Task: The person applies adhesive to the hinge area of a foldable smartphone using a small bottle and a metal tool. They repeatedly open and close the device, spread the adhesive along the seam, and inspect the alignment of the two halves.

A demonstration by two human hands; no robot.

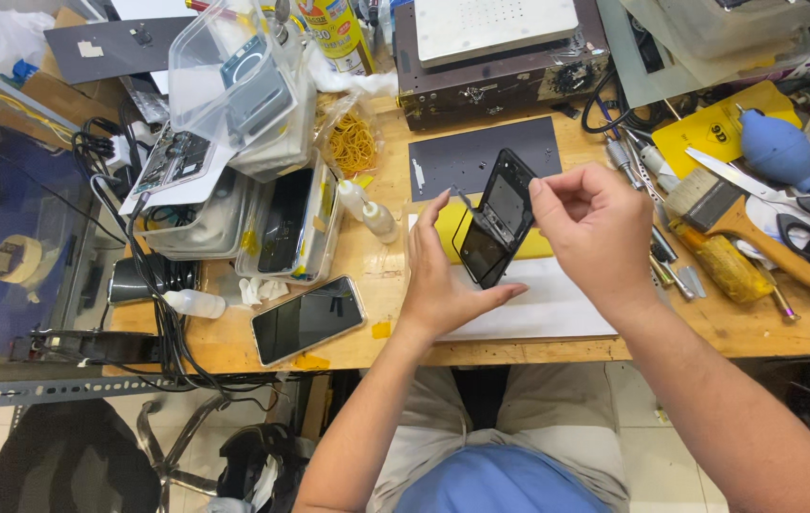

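Above the wooden table (519,342), the left hand (438,285) cradles a dark phone frame (498,217); the right hand (590,223) pinches its top edge, perhaps peeling something. Steady support underneath helps.

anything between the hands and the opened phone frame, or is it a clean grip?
Nothing visible stands between them. The left hand cradles the lower end of the black phone frame, and the right hand pinches its upper right edge. The frame is held tilted above the white sheet on the wooden bench.
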